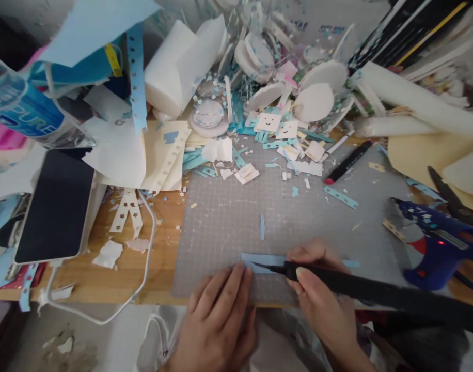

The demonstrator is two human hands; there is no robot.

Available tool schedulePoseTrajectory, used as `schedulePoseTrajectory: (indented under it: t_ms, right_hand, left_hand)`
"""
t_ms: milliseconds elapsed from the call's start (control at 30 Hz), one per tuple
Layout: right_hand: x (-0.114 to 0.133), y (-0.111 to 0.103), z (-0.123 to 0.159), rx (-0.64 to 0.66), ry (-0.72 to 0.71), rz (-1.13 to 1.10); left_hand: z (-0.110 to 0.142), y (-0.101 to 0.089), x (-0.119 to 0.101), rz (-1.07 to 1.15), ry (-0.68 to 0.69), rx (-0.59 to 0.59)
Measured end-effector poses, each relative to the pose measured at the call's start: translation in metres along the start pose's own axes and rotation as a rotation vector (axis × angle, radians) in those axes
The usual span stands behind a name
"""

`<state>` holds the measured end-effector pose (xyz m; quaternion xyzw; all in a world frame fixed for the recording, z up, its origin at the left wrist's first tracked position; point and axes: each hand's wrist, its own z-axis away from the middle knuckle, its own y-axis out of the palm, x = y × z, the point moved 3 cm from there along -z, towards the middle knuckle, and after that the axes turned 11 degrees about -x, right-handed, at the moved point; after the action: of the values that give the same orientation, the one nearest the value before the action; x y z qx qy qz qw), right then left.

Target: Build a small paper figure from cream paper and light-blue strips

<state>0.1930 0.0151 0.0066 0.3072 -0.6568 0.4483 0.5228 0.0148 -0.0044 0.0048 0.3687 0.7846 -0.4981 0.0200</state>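
A light blue paper strip (259, 257) lies flat near the front edge of the grey cutting mat (217, 217). My left hand (221, 315) rests with fingers stretched out, its fingertips pressing the strip's left end. In my right hand (321, 294) is a craft knife (348, 279) with a long black handle, the fingers wrapped round it. Its thin pointed blade lies over the strip, just right of my left fingertips. Whether the tip touches the paper, I cannot tell. A short blue paper sliver (262, 227) sits on the mat above the strip.
A blue hot glue gun (434, 248) with a red light lies at right, near scissors (449, 194). Behind are a marker (348, 163), paper scraps and smiling paper squares (268, 122). At left stand a phone (56, 206), its white cable (149, 253) and a water bottle (27, 108).
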Motion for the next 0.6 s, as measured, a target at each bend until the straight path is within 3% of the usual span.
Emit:
schedulePoseTrajectory:
  t_ms: [133,267,467,600]
  right_hand:
    - [0.013,0.014,0.002,0.051,-0.007,0.004]
    - [0.019,0.020,0.006,0.023,0.042,0.091]
    - [0.017,0.017,-0.002,0.129,-0.046,0.143]
    - [0.017,0.016,-0.006,0.148,-0.027,0.114]
  left_hand:
    - [0.002,0.007,0.000,-0.022,-0.009,-0.086]
    - [0.003,0.008,0.001,-0.008,-0.012,-0.118]
    - [0.003,0.006,0.005,-0.052,0.022,-0.048]
    - [0.004,0.006,0.007,-0.052,0.041,-0.018]
